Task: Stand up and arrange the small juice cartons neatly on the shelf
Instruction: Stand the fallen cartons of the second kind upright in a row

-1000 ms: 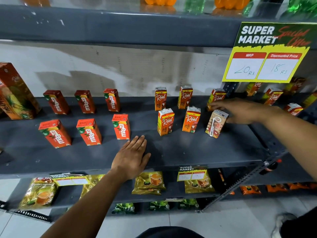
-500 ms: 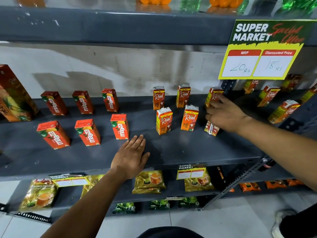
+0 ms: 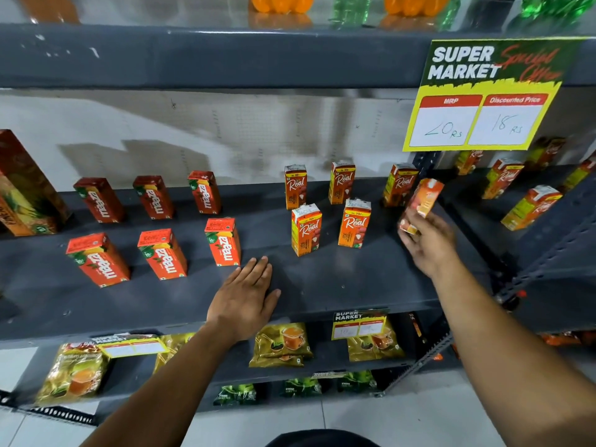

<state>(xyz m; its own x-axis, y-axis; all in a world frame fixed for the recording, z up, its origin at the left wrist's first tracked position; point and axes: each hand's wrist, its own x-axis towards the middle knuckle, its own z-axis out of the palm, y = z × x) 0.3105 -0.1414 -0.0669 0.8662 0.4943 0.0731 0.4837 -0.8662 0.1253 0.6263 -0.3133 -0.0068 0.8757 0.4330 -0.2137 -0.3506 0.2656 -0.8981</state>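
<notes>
Several small red Maaza cartons (image 3: 163, 253) stand in two rows on the left of the dark grey shelf (image 3: 322, 285). Orange Real cartons (image 3: 306, 229) stand upright in two rows at the middle, the rightmost back one (image 3: 398, 185) by the shelf post. My right hand (image 3: 427, 243) holds another small Real carton (image 3: 421, 204) tilted in the air above the shelf's right end, blurred. My left hand (image 3: 243, 298) lies flat, palm down, on the shelf's front part, fingers together, holding nothing.
A yellow price sign (image 3: 483, 98) hangs from the upper shelf at the right. A tall juice carton (image 3: 24, 185) stands at the far left. More small cartons (image 3: 532, 208) stand on the neighbouring shelf at right. Tea packets (image 3: 280, 345) lie on the shelf below.
My right hand has closed on the front-right Real carton and lifted it off the shelf, tilting it. My left hand has stayed flat on the shelf.
</notes>
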